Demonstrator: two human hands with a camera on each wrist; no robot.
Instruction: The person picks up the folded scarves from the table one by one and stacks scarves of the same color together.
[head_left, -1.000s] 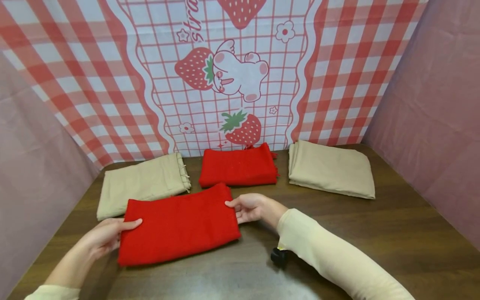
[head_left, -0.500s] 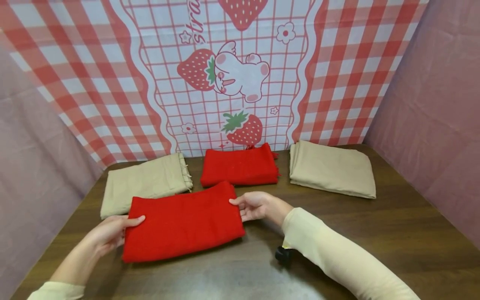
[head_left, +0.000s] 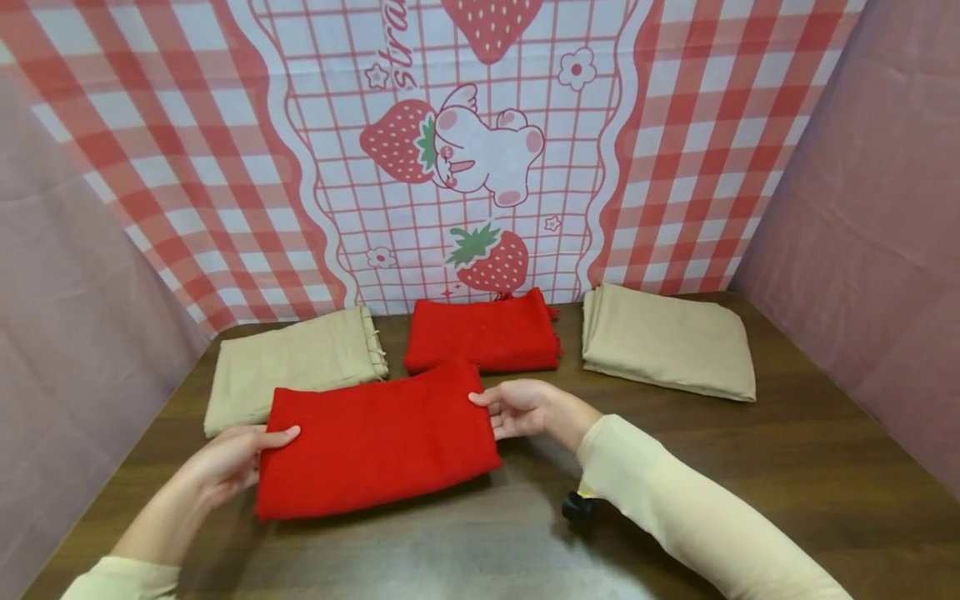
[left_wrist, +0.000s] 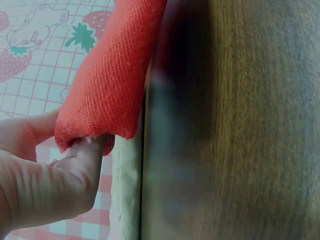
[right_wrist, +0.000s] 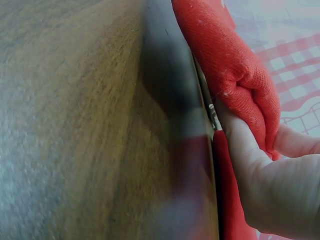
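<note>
A folded red knitted scarf is held just above the table between both hands, its near edge sagging slightly. My left hand grips its left end, thumb on top and fingers underneath. The right hand pinches the opposite end, thumb on top; in the right wrist view the scarf's thick folded layers lie between thumb and fingers. In the left wrist view the ribbed weave of the scarf shows, with fingertips hidden beneath it. The held scarf overlaps a folded beige scarf with a fringed end.
Behind the hands, a second folded red scarf with fringe lies at the back middle of the wooden table. A folded beige cloth lies at the back right. A checked strawberry-print curtain hangs directly behind.
Both hands have moved the held red scarf a little to the right and slightly away in view. The camera view has shifted slightly; the other folded cloths stay put.
</note>
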